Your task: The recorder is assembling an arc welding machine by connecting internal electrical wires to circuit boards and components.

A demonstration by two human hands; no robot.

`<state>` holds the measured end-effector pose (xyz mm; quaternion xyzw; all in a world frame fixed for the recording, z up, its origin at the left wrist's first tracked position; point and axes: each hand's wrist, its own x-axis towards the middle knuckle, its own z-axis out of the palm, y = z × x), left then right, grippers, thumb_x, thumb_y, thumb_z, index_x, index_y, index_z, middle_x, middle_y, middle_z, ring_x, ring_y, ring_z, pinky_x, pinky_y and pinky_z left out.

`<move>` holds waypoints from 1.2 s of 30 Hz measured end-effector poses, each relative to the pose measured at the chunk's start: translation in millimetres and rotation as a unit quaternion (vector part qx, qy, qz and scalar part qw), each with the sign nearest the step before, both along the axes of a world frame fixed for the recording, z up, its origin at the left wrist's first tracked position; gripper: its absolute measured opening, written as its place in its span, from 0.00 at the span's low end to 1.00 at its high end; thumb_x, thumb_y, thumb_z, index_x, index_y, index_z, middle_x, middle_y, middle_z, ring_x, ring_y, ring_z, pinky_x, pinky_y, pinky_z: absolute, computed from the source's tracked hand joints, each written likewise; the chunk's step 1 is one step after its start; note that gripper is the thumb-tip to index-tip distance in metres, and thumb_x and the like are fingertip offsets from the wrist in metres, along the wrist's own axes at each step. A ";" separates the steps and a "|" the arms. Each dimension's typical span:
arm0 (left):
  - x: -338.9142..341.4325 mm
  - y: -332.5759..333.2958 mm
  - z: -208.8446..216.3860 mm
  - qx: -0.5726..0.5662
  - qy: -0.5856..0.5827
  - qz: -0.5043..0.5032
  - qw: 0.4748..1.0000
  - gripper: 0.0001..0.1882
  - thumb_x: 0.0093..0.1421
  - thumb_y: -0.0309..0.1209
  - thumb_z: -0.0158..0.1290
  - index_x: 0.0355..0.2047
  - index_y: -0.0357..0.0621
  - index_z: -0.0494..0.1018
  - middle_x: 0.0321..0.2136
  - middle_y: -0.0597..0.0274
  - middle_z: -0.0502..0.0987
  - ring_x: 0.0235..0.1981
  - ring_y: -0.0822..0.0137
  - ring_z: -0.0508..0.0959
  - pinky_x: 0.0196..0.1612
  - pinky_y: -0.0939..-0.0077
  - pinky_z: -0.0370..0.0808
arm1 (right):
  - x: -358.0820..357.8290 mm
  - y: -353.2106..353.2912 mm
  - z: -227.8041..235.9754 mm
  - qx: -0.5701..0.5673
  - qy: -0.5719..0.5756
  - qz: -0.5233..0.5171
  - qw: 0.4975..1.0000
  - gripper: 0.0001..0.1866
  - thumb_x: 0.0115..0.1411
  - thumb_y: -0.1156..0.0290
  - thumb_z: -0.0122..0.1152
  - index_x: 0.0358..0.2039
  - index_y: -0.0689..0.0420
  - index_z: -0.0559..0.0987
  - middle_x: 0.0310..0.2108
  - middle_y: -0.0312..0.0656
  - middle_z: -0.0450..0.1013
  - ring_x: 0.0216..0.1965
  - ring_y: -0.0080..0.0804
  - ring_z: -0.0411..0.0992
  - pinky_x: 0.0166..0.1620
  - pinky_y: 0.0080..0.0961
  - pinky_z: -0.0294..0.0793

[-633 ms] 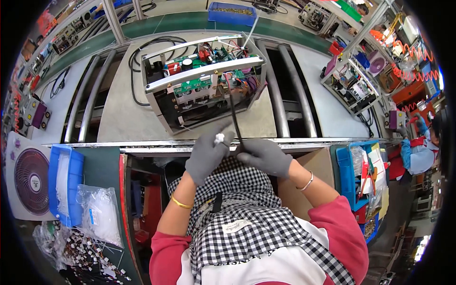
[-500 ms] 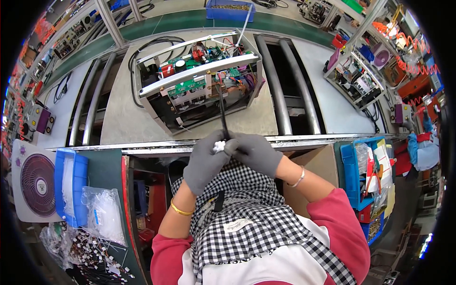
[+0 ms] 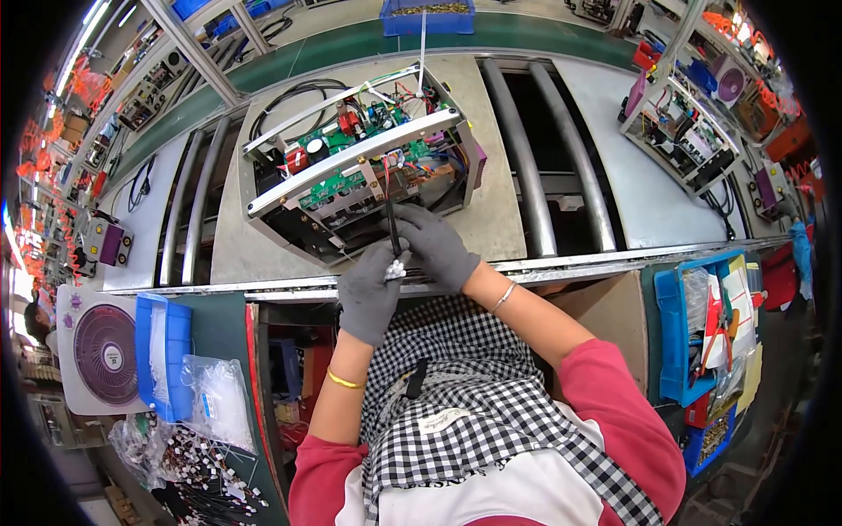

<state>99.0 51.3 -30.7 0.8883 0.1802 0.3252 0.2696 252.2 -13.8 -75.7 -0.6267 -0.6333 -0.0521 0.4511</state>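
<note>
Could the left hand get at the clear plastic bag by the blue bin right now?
Probably yes: the clear plastic bag lies out to the left with nothing seen over it, though the left hand might first need to release the white pieces.

Dark capitals [image 3: 465, 476] across white shirt front [image 3: 478, 502], near, partly covered by checked apron [image 3: 491, 394]; marks too small to read on the apron's pale patch [image 3: 445, 420], hub badge [image 3: 113, 357] of left-hand fan [image 3: 95, 346], blue-marked label [image 3: 208, 405] of clear bag [image 3: 230, 410].
</note>
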 end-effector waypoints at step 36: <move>45.0 44.9 84.7 -0.238 -0.091 0.000 0.967 0.23 0.59 0.32 0.62 0.54 0.39 0.72 0.45 0.58 0.79 0.40 0.67 0.81 0.43 0.74 0.78 | 20.4 6.3 52.8 -0.086 0.062 -0.128 0.986 0.16 0.64 0.57 0.56 0.47 0.50 0.82 0.29 0.48 0.79 0.32 0.47 0.77 0.34 0.39 0.76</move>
